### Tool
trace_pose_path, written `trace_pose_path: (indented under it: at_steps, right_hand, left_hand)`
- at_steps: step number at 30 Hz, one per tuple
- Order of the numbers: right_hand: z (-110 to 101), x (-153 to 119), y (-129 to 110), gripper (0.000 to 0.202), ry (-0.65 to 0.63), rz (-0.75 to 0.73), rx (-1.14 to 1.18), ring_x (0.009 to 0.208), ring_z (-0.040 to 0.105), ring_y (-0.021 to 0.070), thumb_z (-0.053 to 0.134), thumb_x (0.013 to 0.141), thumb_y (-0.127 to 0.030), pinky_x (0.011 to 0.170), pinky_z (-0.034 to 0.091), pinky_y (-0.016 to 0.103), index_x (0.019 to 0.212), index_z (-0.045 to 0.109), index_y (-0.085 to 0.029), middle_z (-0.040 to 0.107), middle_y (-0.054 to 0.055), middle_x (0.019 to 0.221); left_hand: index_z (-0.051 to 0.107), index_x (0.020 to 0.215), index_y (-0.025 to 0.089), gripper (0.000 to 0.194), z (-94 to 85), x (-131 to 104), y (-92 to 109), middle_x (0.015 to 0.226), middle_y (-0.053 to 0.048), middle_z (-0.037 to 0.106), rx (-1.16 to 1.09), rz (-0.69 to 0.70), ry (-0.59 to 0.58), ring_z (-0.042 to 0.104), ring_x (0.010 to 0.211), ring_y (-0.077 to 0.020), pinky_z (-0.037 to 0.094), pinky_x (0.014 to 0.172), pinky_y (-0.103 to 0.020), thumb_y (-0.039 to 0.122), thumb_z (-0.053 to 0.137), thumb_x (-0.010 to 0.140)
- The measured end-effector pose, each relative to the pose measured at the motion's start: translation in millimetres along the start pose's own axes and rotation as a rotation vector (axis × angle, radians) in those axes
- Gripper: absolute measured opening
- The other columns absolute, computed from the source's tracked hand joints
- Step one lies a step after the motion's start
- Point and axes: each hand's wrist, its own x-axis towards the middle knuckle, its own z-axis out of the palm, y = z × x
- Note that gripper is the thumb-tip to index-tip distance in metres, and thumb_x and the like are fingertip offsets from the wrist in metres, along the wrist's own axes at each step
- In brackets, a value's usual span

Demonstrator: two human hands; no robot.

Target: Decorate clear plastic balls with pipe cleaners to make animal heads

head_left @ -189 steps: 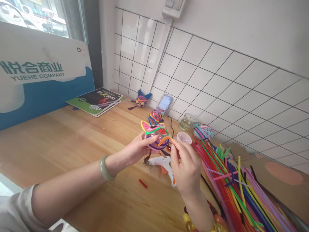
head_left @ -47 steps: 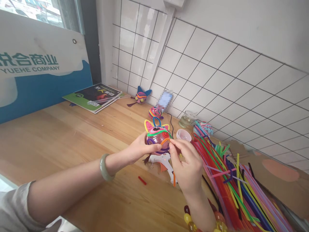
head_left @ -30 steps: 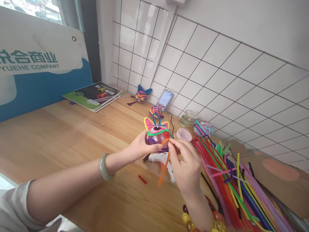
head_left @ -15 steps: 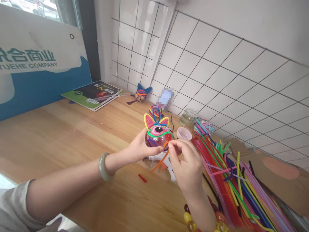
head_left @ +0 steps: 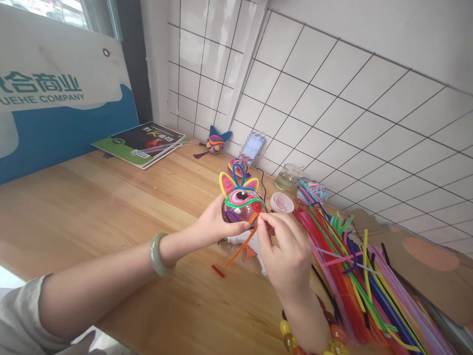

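My left hand (head_left: 218, 219) is closed round a clear ball ornament (head_left: 242, 213) dressed as an animal head, with pink ears edged in yellow, a blue loop on top, a big eye and a red coiled nose. Its thumb presses along the ball's lower front. In my right hand (head_left: 283, 246), thumb and forefinger pinch an orange pipe cleaner (head_left: 242, 246) against the ball just under the nose. The pipe cleaner's loose end hangs down to the left. Below the ball lies a white piece (head_left: 254, 246), partly hidden by my hands. A short red piece (head_left: 218, 270) rests on the table.
Many coloured pipe cleaners (head_left: 354, 291) lie on the right beside brown cardboard (head_left: 424, 261). A pink dish (head_left: 282, 202), a glass jar (head_left: 288, 177), a phone (head_left: 253, 147) and a finished animal ornament (head_left: 215, 142) stand along the wall. Books (head_left: 140, 145) lie at the back left.
The orange pipe cleaner's loose end has swung slightly left and down. Both hands keep almost the same hold, and the view has shifted a little.
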Motion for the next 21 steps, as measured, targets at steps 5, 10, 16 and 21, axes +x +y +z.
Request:
trace_pose_path:
  at_steps: [5,10,16,21]
  right_hand:
    - [0.7,-0.2,0.4,0.021,-0.048,-0.043,-0.023,0.083,0.069,0.0199,0.055,0.09,-0.007,0.074,0.057,0.033,0.108,0.064,-0.013,0.07,0.012,0.091]
    - [-0.2,0.9,2.0,0.024,-0.087,-0.042,-0.033,0.083,0.069,0.0203,0.054,0.089,-0.005,0.075,0.057,0.034,0.109,0.065,-0.011,0.07,0.011,0.089]
    - [1.3,-0.1,3.2,0.026,-0.085,-0.025,0.047,0.077,0.067,0.0187,0.053,0.089,-0.002,0.069,0.055,0.032,0.11,0.067,-0.008,0.068,0.012,0.087]
    - [2.0,0.0,4.6,0.031,-0.103,0.048,0.183,0.075,0.066,0.0162,0.051,0.09,-0.004,0.067,0.053,0.03,0.114,0.068,-0.014,0.067,0.008,0.087]
  left_hand:
    - [0.056,0.12,0.013,0.058,0.5,1.9,3.9,0.116,-0.014,0.068,-0.15,-0.101,-0.039,0.067,0.1,-0.0262,0.054,0.088,-0.038,0.033,0.08,0.071]
    - [0.058,0.122,0.015,0.057,1.5,3.8,7.6,0.112,-0.012,0.07,-0.258,-0.127,-0.081,0.068,0.098,-0.0248,0.054,0.087,-0.037,0.032,0.08,0.072]
    - [0.061,0.117,0.013,0.051,-0.6,2.9,3.6,0.108,-0.012,0.07,-0.236,-0.145,-0.055,0.067,0.096,-0.0233,0.053,0.086,-0.034,0.031,0.079,0.073]
    - [0.062,0.116,0.015,0.05,-2.3,2.8,1.4,0.108,-0.011,0.069,-0.281,-0.202,-0.076,0.067,0.098,-0.0242,0.054,0.086,-0.035,0.033,0.079,0.073]
